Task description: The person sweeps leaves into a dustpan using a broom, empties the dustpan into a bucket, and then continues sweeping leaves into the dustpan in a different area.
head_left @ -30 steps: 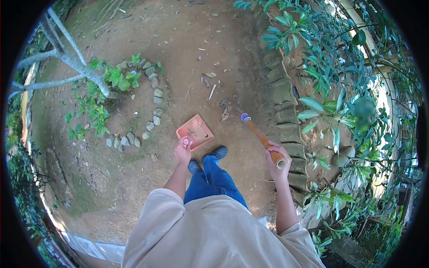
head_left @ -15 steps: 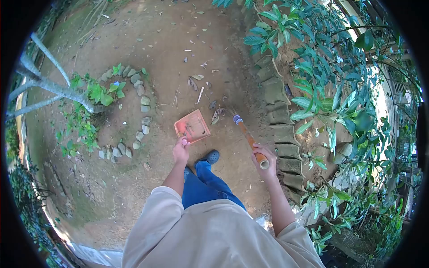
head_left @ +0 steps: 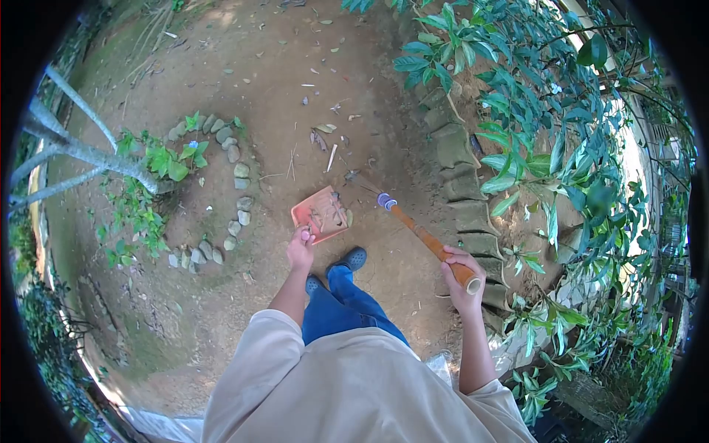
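My left hand (head_left: pixel 300 249) is closed around the handle of an orange-pink dustpan (head_left: pixel 323 227), which rests on the dirt ground. Dry leaves and twigs (head_left: pixel 326 215) lie in the pan. My right hand (head_left: pixel 464 279) grips the thick bamboo handle of a broom (head_left: pixel 418 230) near its open end. Purple binding (head_left: pixel 386 201) wraps the broom where its thin bristles (head_left: pixel 363 181) begin. These bristles are blurred and spread over the ground just beyond the pan's right corner.
Loose leaves (head_left: pixel 323 133) and a pale stick (head_left: pixel 332 157) lie ahead of the pan. At left, stones (head_left: pixel 241 170) ring a small tree (head_left: pixel 111 151). Curved edging tiles (head_left: pixel 461 184) border leafy plants (head_left: pixel 509 170) on the right. My shoe (head_left: pixel 350 258) stands close behind the pan.
The broom head has swept left toward the dustpan, while my right hand has moved right and nearer my body. Leaves that lay beside the pan are now in it or at its edge.
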The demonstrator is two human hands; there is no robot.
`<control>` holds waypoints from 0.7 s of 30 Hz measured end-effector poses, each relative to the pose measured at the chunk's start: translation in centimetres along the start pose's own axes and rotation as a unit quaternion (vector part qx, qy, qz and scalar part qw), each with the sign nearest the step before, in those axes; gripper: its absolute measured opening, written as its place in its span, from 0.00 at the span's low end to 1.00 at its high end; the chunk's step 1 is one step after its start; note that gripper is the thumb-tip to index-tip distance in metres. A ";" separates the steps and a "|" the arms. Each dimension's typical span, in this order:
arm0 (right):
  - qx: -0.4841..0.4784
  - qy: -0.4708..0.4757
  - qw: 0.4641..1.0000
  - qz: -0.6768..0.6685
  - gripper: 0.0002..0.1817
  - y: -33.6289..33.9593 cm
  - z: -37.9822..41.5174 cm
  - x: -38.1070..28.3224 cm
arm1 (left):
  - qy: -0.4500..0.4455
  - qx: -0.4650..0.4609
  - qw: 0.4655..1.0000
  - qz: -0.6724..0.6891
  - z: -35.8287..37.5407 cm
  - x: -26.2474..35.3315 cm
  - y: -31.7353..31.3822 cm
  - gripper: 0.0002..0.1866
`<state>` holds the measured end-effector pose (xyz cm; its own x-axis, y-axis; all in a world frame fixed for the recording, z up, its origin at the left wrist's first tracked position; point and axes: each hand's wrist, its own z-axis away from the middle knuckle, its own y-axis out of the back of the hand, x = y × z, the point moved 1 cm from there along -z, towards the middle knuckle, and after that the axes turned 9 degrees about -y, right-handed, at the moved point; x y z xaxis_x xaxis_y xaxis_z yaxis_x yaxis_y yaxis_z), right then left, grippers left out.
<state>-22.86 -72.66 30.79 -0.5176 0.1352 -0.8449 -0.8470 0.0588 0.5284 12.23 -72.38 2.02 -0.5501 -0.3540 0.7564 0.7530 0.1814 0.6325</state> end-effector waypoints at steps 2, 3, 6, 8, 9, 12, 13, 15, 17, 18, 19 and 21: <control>0.008 0.016 1.000 0.019 0.11 -0.3 0.2 0.3 | -0.012 -0.001 1.000 0.008 0.3 -0.4 0.0 0.18; 0.012 0.019 0.999 0.025 0.10 -0.6 0.2 0.5 | -0.007 -0.004 1.000 0.006 0.4 -0.3 0.2 0.18; 0.010 0.017 0.999 0.038 0.10 -1.6 0.6 0.8 | 0.004 -0.010 1.000 0.001 0.8 -0.1 0.8 0.18; -0.002 0.010 0.999 0.041 0.10 -2.6 1.3 1.0 | 0.001 -0.009 1.000 0.001 1.0 -0.3 0.9 0.18; -0.012 0.005 0.999 0.040 0.10 -3.1 1.7 1.1 | 0.001 -0.011 1.000 0.000 1.1 -0.5 0.8 0.18; -0.039 -0.016 0.999 0.022 0.09 -4.0 2.9 0.5 | 0.003 -0.015 1.000 0.003 1.4 -0.9 0.8 0.19; -0.044 -0.025 0.999 0.013 0.09 -4.1 3.2 0.2 | 0.006 -0.015 1.000 0.009 1.5 -0.9 0.7 0.19; -0.043 -0.038 0.998 -0.007 0.09 -3.8 3.8 0.0 | 0.014 -0.017 1.000 0.010 1.7 -0.8 0.7 0.19; -0.035 -0.046 0.998 -0.031 0.08 -3.3 4.0 0.1 | 0.025 -0.014 1.000 -0.003 1.8 -0.9 0.8 0.19; -0.031 -0.043 0.998 -0.033 0.08 -3.0 4.1 -0.3 | 0.024 -0.009 1.000 -0.004 1.9 -1.0 1.0 0.19; -0.025 -0.041 0.998 -0.035 0.08 -2.4 4.2 -1.0 | 0.022 -0.005 1.000 -0.006 2.0 -1.1 1.1 0.19; -0.018 -0.038 0.999 -0.033 0.09 -1.6 4.1 -1.9 | 0.023 0.001 1.000 -0.007 1.9 -1.2 1.3 0.19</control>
<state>-20.04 -68.93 31.92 -0.4514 0.2060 -0.8682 -0.8833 0.0351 0.4676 13.19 -69.93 2.24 -0.5429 -0.3978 0.7396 0.7449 0.1786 0.6428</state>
